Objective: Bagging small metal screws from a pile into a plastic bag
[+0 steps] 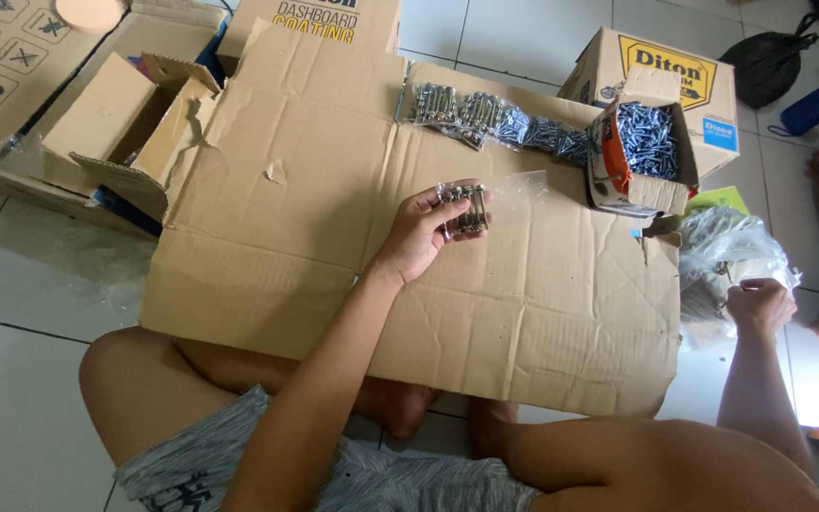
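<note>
1. The packet of bolts [464, 210] lies in the left hand [421, 232], above the middle of the cardboard sheet [334, 237].
2. The left fingers [457, 194] curl around the packet from its left side, with the thumb below it, so the hand holds it firmly.
3. A clear, limp bag [523, 185] lies just right of those fingertips on the sheet.
4. Beyond the fingers, at the sheet's far edge, a row of filled bolt packets [495, 121] lies side by side.
5. Right of that row, a small open box [639, 152] is full of loose screws.
6. The right hand [760, 305] is well apart from the left, off the sheet's right edge, its fingers closed on a crumpled plastic bag [727, 251]; what they pinch inside cannot be told.
7. Far left of the left fingers stand open brown cartons [116, 123] on the tiled floor [21, 398].
</note>
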